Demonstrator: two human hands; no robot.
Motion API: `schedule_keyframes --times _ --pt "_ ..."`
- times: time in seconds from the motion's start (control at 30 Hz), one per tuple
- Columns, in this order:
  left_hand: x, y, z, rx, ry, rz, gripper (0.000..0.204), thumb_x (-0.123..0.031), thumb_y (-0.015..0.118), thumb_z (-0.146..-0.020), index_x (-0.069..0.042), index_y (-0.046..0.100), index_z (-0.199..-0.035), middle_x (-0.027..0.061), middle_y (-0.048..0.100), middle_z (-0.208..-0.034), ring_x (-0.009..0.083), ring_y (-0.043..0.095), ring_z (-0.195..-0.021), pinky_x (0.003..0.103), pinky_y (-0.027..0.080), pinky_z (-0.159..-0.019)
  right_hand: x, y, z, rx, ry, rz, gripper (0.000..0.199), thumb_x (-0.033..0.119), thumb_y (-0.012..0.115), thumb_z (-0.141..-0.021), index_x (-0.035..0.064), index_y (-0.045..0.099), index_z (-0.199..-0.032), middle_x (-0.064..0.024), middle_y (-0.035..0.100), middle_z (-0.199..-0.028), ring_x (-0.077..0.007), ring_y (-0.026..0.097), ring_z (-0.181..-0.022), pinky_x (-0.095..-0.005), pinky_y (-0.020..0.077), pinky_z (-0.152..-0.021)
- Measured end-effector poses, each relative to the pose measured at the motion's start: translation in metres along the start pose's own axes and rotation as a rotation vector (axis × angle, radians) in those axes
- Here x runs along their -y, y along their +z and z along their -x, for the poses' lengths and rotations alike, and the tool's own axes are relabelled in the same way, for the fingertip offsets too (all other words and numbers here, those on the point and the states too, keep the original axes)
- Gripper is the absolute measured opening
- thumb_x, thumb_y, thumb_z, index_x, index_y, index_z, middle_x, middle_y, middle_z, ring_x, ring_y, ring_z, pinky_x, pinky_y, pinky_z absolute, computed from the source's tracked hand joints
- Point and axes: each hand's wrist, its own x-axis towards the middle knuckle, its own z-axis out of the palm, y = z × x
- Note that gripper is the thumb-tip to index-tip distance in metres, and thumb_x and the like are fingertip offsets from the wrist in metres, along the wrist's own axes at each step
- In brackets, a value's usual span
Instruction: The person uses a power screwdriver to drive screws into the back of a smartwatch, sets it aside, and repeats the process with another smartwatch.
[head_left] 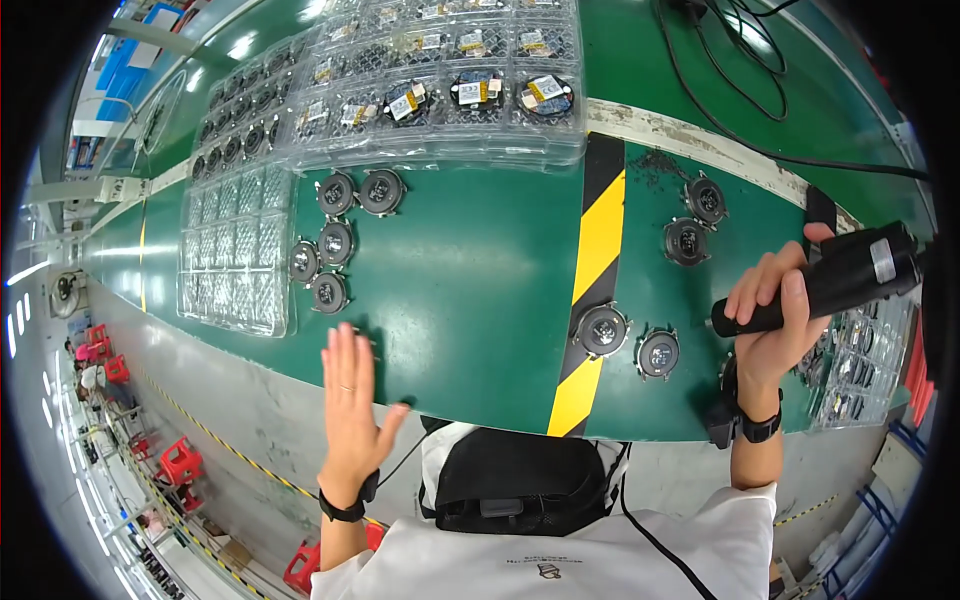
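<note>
My right hand (778, 335) is wrapped round a black electric screwdriver (850, 275), held above the right part of the table with its narrow end pointing left. Below and left of that end lie two round watch cases (657, 353), backs up, one of them on the striped tape. Another pair of watch cases (686, 241) lies farther back. My left hand (350, 400) is open at the table's front edge, fingers stretched out and nothing in it. Just beyond its fingertips is a group of several watch cases (329, 293), all dark with metal rims.
Stacked clear trays (440, 145) with watch parts stand at the back. An unfilled clear tray (235, 255) lies at left, another tray (860, 370) at right. Yellow-black tape (600, 240) crosses the green table. Small dark bits (655, 168) and a black cable (790, 157) lie at back right.
</note>
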Motion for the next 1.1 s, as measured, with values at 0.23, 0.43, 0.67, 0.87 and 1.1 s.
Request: schedule_keyframes --times 0.23,0.43,0.67,0.87,1.1 --pt "-0.078 0.03 -0.063 0.431 0.507 0.052 0.088 -0.04 0.07 -0.089 -0.001 0.031 -0.158 0.0173 0.025 -0.167 0.0363 0.023 -0.154 0.049 0.019 -0.126 0.003 -0.052 0.0 0.025 -0.037 0.043 0.043 0.01 0.055 -0.099 -0.0003 0.037 -0.137 -0.0057 0.043 -0.069 -0.0171 0.047 -0.047 -0.0334 0.0447 -0.044" --pt "-0.139 0.029 -0.144 0.598 0.883 0.034 0.091 -0.044 0.071 -0.086 -0.006 0.032 -0.158 0.0127 0.026 -0.167 0.0308 0.025 -0.154 0.046 0.021 -0.127 0.016 -0.077 -0.003 0.023 -0.024 0.066 0.045 0.005 0.056 -0.095 -0.0028 0.037 -0.135 -0.0079 0.049 -0.067 -0.0178 0.05 -0.045 -0.0339 0.0476 -0.044" --pt "-0.201 0.035 -0.174 0.674 1.087 -0.014 0.09 -0.05 0.071 -0.084 -0.014 0.036 -0.158 0.0088 0.027 -0.167 0.0282 0.025 -0.154 0.045 0.021 -0.128 0.034 -0.107 -0.015 0.07 -0.023 0.108 0.046 0.003 0.057 -0.093 -0.006 0.037 -0.133 -0.0093 0.053 -0.068 -0.0182 0.053 -0.046 -0.0341 0.0494 -0.045" --pt "-0.237 0.042 -0.206 0.61 1.129 0.116 0.084 -0.047 0.07 -0.086 -0.013 0.039 -0.156 0.0114 0.03 -0.165 0.0308 0.027 -0.152 0.046 0.024 -0.126 0.034 -0.118 -0.02 0.06 0.007 0.026 0.046 0.002 0.058 -0.094 -0.0063 0.037 -0.133 -0.0095 0.055 -0.071 -0.0178 0.055 -0.048 -0.0344 0.051 -0.047" --pt "-0.224 0.087 -0.229 0.487 0.709 1.117 0.035 -0.027 0.063 -0.097 -0.003 0.063 -0.123 0.0175 0.066 -0.12 0.027 0.063 -0.11 0.04 0.048 -0.097 0.024 -0.126 -0.029 0.071 0.03 0.042 0.047 0.003 0.058 -0.094 -0.0064 0.036 -0.134 -0.0098 0.055 -0.072 -0.0176 0.055 -0.048 -0.0348 0.0516 -0.047"
